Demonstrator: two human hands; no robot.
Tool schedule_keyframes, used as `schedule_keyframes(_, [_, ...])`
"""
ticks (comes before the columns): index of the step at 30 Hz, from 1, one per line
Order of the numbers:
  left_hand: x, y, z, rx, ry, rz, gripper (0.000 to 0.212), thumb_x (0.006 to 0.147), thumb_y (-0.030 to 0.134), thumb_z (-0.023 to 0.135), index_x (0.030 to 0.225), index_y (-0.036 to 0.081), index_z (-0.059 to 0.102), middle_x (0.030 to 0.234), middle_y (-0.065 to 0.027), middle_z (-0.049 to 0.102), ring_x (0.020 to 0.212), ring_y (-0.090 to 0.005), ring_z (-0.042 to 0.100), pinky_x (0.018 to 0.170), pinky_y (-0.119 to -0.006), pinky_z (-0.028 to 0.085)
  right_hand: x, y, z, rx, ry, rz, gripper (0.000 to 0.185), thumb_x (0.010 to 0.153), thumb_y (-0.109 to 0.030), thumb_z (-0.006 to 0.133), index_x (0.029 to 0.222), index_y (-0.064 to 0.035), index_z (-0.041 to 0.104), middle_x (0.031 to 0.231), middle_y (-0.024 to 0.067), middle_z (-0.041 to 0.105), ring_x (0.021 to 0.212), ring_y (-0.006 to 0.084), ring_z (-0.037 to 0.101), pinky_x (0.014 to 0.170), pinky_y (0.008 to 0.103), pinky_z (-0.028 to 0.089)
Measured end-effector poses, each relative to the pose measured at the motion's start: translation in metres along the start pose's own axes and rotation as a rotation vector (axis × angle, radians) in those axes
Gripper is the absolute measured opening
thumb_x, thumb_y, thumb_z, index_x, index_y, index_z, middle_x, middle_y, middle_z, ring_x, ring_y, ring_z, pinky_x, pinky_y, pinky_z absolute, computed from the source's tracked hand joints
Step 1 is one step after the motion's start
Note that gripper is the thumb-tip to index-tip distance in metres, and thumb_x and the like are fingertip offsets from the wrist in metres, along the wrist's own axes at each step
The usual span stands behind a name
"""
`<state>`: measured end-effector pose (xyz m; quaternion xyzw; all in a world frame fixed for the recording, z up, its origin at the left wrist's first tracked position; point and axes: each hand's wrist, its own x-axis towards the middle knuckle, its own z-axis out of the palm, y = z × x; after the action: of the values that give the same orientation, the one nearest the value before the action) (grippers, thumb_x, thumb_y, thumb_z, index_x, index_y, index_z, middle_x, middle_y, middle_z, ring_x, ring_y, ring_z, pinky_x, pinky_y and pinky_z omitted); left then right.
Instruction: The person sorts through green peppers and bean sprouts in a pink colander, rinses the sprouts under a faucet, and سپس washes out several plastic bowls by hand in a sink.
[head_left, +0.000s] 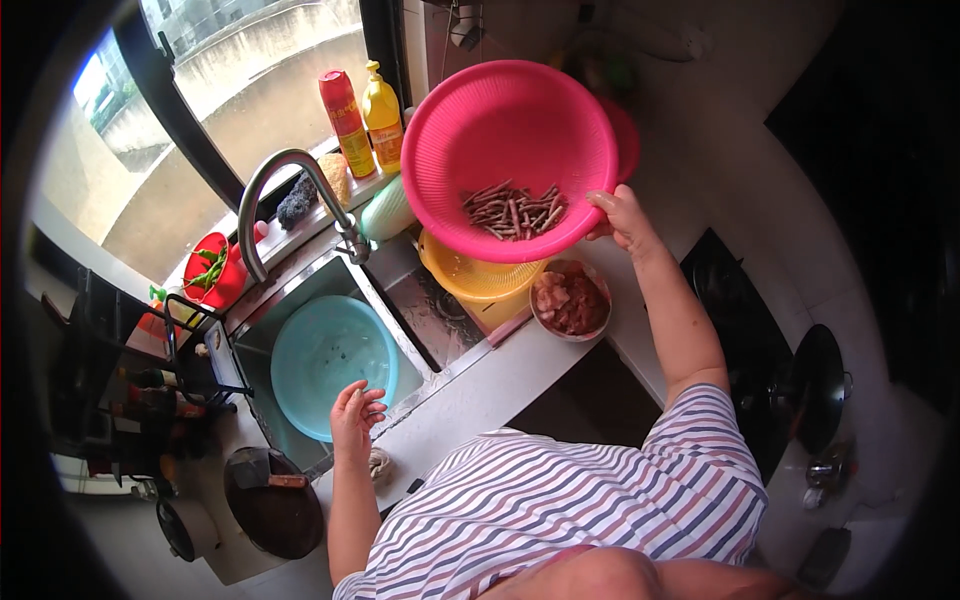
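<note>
My right hand (619, 217) grips the rim of a large pink plastic basket (510, 127), held tilted towards me above the right part of the sink. Low inside it lies a heap of brownish-purple cut bean pieces (517, 211). Below, and partly hidden by it, is a yellow plastic colander (480, 281). My left hand (357, 414) hovers over the near rim of a light blue plastic basin (330, 352), fingers apart and loosely bent, with nothing visible in it. Shallow water with a few dark specks seems to lie in the basin, which sits in the left sink bowl.
A bowl of raw meat (570, 300) stands on the counter near my right hand. The curved steel faucet (292, 161) arches over the sink. A red spray can (346, 124) and a yellow pump bottle (383, 120) line the sill. A cleaver (262, 471) rests on a round chopping board (274, 517).
</note>
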<state>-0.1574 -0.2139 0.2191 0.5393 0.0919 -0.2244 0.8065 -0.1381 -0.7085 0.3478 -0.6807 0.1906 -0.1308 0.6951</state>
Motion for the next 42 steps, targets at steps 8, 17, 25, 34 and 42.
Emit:
schedule_keyframes(8, [-0.024,-0.033,-0.030,-0.035,0.274,-0.114,0.019,0.090,0.014,0.048,0.104,0.002,0.050,0.082,-0.0137,0.063,0.060,-0.0157,0.059,0.050,-0.024,0.047,0.130,0.012,-0.114,-0.095,0.434,-0.049,0.026,0.079,-0.019,0.056,0.093,0.0033,0.052,0.078,0.0102,0.058,0.061,0.0209,0.060,0.037,0.0307,0.052])
schedule_keyframes(17, [-0.028,-0.021,-0.024,-0.030,0.358,-0.092,0.020,0.090,0.015,0.048,0.105,0.002,0.050,0.083,-0.0121,0.063,0.061,-0.0139,0.059,0.051,-0.023,0.047,0.212,0.068,-0.159,-0.167,0.556,0.124,0.037,0.082,-0.023,0.055,0.112,-0.0046,0.043,0.102,0.0142,0.052,0.075,0.0285,0.059,0.040,0.0344,0.053])
schedule_keyframes(25, [-0.017,-0.022,-0.017,0.011,0.368,-0.118,0.018,0.089,0.015,0.050,0.103,0.002,0.052,0.083,-0.0116,0.064,0.062,-0.0124,0.060,0.054,-0.022,0.047,0.144,0.074,-0.141,-0.491,0.815,-0.082,0.039,0.083,-0.031,0.059,0.106,-0.0013,0.048,0.084,0.0087,0.060,0.062,0.0148,0.057,0.045,0.0265,0.044])
schedule_keyframes(34, [-0.014,-0.015,0.008,0.147,0.287,-0.077,0.021,0.088,0.017,0.052,0.102,0.001,0.054,0.084,-0.0079,0.063,0.065,-0.0087,0.057,0.056,-0.020,0.045,0.111,0.107,0.014,-0.638,-0.103,-0.009,0.037,0.077,-0.017,0.061,0.106,0.0038,0.053,0.082,0.0103,0.062,0.068,0.0155,0.059,0.053,0.0270,0.046])
schedule_keyframes(42, [-0.041,-0.017,-0.010,0.203,0.247,0.017,0.019,0.088,0.015,0.052,0.101,0.002,0.055,0.083,-0.0052,0.062,0.067,-0.0080,0.056,0.059,-0.020,0.044,0.079,0.037,0.030,-0.448,-0.169,-0.115,0.027,0.081,-0.009,0.053,0.103,0.0054,0.052,0.091,0.0083,0.060,0.079,0.0120,0.057,0.072,0.0236,0.046])
